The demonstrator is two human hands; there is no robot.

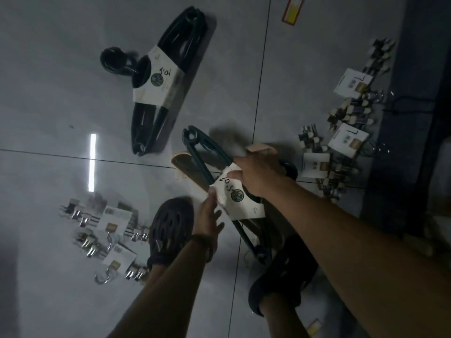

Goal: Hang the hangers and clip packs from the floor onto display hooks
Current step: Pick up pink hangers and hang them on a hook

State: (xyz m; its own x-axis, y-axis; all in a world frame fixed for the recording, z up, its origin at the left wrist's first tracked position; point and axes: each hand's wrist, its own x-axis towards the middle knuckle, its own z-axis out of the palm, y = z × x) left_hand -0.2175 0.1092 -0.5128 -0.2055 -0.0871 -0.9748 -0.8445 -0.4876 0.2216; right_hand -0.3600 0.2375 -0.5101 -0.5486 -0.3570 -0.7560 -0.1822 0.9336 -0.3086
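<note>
- Floor (61,81): large glossy grey tiles with thin dark grout lines. A bright strip of light reflects in the left half.
- Far bundle (168,57): black moulded plastic hangers, long and tapered, stacked flat on the tiles at upper centre. A white paper band with handwritten digits wraps the middle, and the round hooks stick out to the left.
- Near bundle (207,152): the same black hangers, lying on a slant at centre between the two hands. Its white band (244,203) is creased and carries a green round logo. I cannot tell whether it rests on the tiles or is raised.
- Right hand (258,174): fingers curled over the near bundle by its hooks, thumb pressed on the band. It grips the stack.
- Left hand (210,215): fingers straight and spread, thumb tip touching the band's lower edge, with no clasp. There is a dark cord at the wrist.
- Shoes (170,228): dark, and the left one is perforated. They stand on either side of the near bundle's low end.
- Right clip packs (346,140): white cards with metal clips, scattered along the dark edge at right.
- Left clip packs (114,225): the same cards, with shiny clips and wire hooks, just beside the left shoe.
- Tag (292,9): a flat red-and-yellow rectangle at the top edge.
</note>
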